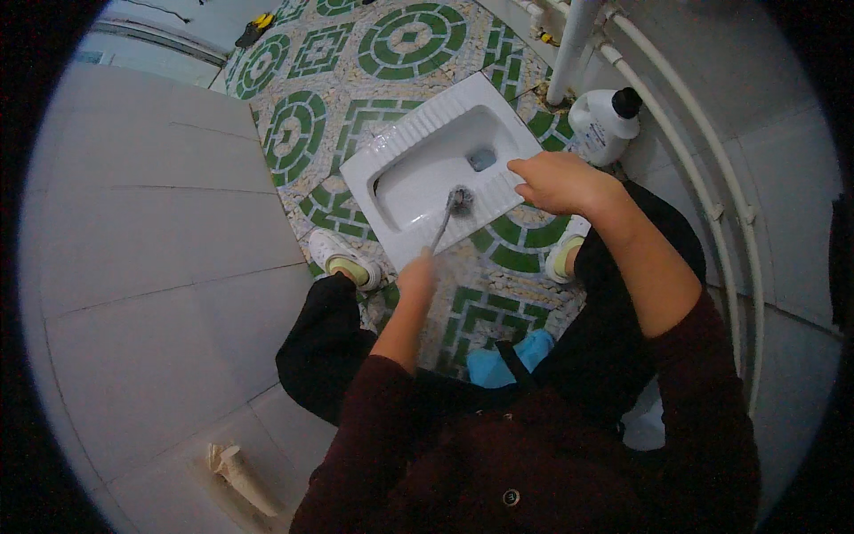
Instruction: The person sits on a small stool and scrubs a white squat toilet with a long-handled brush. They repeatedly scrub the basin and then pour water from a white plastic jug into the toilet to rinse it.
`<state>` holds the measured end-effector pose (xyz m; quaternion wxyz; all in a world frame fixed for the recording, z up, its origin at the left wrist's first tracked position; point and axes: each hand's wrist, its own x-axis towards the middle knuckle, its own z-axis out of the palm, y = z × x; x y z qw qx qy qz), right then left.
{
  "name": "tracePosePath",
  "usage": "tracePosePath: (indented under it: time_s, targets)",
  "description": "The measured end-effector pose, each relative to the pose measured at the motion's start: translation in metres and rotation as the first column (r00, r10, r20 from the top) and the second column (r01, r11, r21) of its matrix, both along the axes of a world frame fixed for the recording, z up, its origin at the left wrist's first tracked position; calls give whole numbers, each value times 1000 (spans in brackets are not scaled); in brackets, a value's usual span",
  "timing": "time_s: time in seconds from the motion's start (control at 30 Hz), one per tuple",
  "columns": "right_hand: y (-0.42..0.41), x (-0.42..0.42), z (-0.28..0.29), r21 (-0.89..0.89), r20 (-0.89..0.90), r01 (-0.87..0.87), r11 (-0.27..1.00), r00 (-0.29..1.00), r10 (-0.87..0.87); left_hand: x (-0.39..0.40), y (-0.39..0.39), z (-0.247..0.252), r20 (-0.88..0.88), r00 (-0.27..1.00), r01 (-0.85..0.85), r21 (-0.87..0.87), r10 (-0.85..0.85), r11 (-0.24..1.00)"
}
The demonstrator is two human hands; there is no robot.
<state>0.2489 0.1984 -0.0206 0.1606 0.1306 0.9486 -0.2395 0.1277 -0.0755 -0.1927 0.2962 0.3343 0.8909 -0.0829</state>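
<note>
A white ceramic squat toilet point(434, 153) is set at an angle in the patterned floor, its drain hole with bluish water near the right end. My left hand point(418, 277) is closed around the thin handle of a toilet brush point(462, 200). The brush's dark round head lies over the toilet's near ribbed side and looks a little blurred. My right hand point(550, 179) is over the toilet's right edge, fingers pointing left; whether it grips anything cannot be told, as its palm side is hidden.
A white bottle with a black cap point(604, 127) stands beside a vertical white pipe point(572, 53) at the right. Thin white pipes point(707, 140) run along the right wall. Blue cloth-like material point(494, 368) lies between the legs. A yellow and black object point(255, 30) is at the far left.
</note>
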Motion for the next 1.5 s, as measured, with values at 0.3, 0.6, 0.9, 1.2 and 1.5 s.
tracePosePath:
  time_s: [0.3,0.6,0.9,1.2,1.5]
  targets:
    - [1,3,-1,4,31,1,1000,1000,-1,5,-49,3,71,997,-12,-42,15,999]
    - [3,5,-3,19,64,14,1000,998,-15,6,-40,25,37,999,-7,-151,12,989]
    - [-3,-2,-5,15,70,-27,1000,997,26,-27,-55,17,-89,996,10,-124,-21,992]
    - [2,4,-14,26,52,-12,1000,999,11,-24,-85,38,-17,1000,-16,-268,12,963]
    - [-2,5,-10,48,83,-29,998,996,25,-16,-74,45,-23,1000,-2,-231,-3,973]
